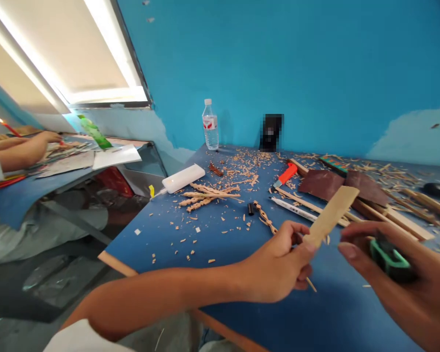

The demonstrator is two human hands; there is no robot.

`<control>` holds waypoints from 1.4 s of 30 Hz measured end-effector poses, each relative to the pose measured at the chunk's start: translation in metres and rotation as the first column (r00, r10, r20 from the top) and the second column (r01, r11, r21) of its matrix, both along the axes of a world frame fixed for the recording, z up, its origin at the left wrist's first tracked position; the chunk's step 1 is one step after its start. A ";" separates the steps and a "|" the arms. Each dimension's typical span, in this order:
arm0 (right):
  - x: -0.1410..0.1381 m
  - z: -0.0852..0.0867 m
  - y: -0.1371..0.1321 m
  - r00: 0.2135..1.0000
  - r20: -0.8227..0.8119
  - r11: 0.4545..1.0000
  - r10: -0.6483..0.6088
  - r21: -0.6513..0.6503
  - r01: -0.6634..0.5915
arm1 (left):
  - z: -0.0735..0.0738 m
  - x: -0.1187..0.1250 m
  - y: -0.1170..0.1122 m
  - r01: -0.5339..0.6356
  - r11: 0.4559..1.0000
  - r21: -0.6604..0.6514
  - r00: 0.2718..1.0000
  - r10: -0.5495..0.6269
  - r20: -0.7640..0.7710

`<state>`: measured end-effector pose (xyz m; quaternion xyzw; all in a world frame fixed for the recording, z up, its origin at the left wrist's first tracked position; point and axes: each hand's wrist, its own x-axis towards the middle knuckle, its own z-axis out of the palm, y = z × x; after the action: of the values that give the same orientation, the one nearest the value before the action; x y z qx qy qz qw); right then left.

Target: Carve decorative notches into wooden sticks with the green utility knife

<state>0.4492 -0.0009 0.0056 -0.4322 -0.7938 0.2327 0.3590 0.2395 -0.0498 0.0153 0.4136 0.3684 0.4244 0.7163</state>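
My left hand is closed around the lower end of a flat tan strip, which points up and to the right. Whether it is wood or folded paper I cannot tell. A thin stick shows just below those fingers. To the right, my right hand is curled around a black-and-green tool, blurred and partly covered by the fingers. Beyond my hands lie a white marker, a carved twisted wooden stick and its neighbour, a black cap.
Wood shavings cover much of the blue table. Farther back are a red-handled cutter, brown sandpaper sheets, carved sticks, a white power bank and a water bottle. Another person's arm rests at the left table.
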 end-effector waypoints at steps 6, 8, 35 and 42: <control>-0.029 0.022 -0.013 0.996 -0.050 0.997 -0.077 0.008 0.077 | -0.003 0.003 0.001 0.038 0.995 0.088 0.999 -0.040 0.025; -0.028 0.017 -0.008 0.999 -0.033 0.997 -0.029 0.069 0.032 | -0.004 0.002 0.001 0.056 0.996 0.074 0.997 -0.060 0.046; -0.001 0.024 0.023 0.966 0.009 0.966 0.259 0.021 -0.259 | -0.002 -0.018 0.013 -0.264 0.962 0.073 0.952 0.248 0.178; -0.001 0.020 0.015 0.903 -0.032 0.902 0.429 0.063 -0.426 | -0.003 -0.018 0.010 -0.295 0.941 0.168 0.954 0.280 0.107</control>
<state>0.4477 0.0142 0.0252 -0.2323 -0.8670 0.2936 0.3288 0.2218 -0.0399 0.0123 0.4016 0.3550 0.5727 0.6202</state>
